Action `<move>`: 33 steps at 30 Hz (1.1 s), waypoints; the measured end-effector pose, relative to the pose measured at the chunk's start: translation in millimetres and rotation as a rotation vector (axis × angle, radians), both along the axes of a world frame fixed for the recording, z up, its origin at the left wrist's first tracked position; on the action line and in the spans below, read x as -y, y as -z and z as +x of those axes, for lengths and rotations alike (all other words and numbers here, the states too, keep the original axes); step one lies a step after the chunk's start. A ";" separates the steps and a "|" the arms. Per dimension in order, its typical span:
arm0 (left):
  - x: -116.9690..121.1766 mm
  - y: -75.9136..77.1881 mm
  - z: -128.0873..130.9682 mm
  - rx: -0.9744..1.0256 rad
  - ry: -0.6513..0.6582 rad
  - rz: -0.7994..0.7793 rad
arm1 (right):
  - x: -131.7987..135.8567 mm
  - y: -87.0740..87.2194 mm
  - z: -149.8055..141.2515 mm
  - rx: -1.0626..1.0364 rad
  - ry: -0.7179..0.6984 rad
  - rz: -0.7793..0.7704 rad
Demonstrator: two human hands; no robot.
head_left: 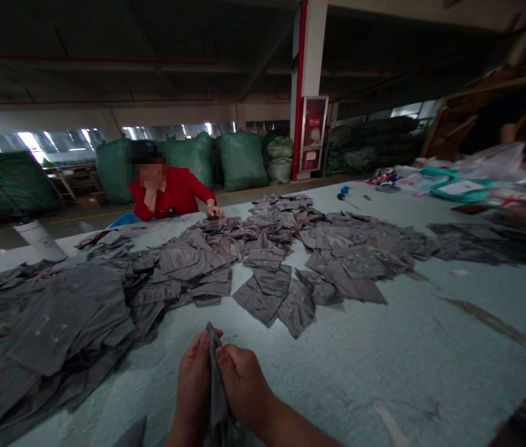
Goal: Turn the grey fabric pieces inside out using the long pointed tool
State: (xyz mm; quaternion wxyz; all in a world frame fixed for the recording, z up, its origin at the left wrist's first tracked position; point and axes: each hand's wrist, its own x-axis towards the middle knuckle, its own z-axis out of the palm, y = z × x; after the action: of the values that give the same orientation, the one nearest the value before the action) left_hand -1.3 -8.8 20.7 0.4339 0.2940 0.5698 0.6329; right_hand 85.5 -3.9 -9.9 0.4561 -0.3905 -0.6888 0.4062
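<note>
**Q:** State of each grip?

**A:** The left hand (192,380) and right hand (244,386) are closed, pinching a grey fabric panel (218,388) upright between them, in front of the spread of grey panels (263,292) on the tabletop (384,360).

**Q:** Handling advice?

**A:** Apply even pressure from both hands.

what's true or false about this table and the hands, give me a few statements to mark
The left hand and right hand pinch the same piece of grey fabric. True.

The grey fabric pieces sit in one neat stack on the table. False: they lie spread out and overlapping across it.

A co-worker in a red top reaches a hand towards the pieces at the far side. True.

The green sacks stand on the table. False: they stand on the floor beyond it.
</note>
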 end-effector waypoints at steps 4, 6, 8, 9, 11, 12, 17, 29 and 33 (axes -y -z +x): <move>1.2 -9.4 9.2 -0.012 -0.033 -0.002 | -2.0 -16.8 12.2 0.224 -0.003 0.159; 3.4 -10.9 8.4 -0.110 -0.014 0.008 | -1.1 -12.0 10.5 0.136 0.009 0.093; 6.2 -10.8 3.4 -0.233 0.034 0.016 | 1.0 1.1 1.7 -0.070 0.006 -0.045; 7.5 -10.6 -0.1 -0.311 0.066 0.022 | 2.0 8.6 -4.2 -0.173 -0.007 -0.099; 9.6 -9.7 -6.6 -0.487 0.112 0.036 | 2.9 20.8 -15.1 -0.315 -0.037 -0.148; 10.2 -8.8 -8.7 -0.572 0.125 0.047 | 2.7 24.3 -18.5 -0.349 -0.047 -0.153; 9.0 1.6 -3.9 -0.615 0.000 0.086 | -8.6 13.9 -6.4 -0.314 -0.125 -0.195; 4.2 -16.0 -12.4 -0.596 0.187 0.033 | 3.0 15.6 -21.8 -0.489 -0.047 -0.242; -3.0 -23.3 -18.3 -0.737 0.281 0.053 | 1.4 17.4 -22.6 -0.478 -0.030 -0.212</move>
State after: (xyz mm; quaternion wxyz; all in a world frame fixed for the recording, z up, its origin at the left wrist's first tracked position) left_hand -19.5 -5.8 44.0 0.2752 0.5878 0.6251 0.4337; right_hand 62.9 -5.3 -27.3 0.5562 -0.3188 -0.5208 0.5637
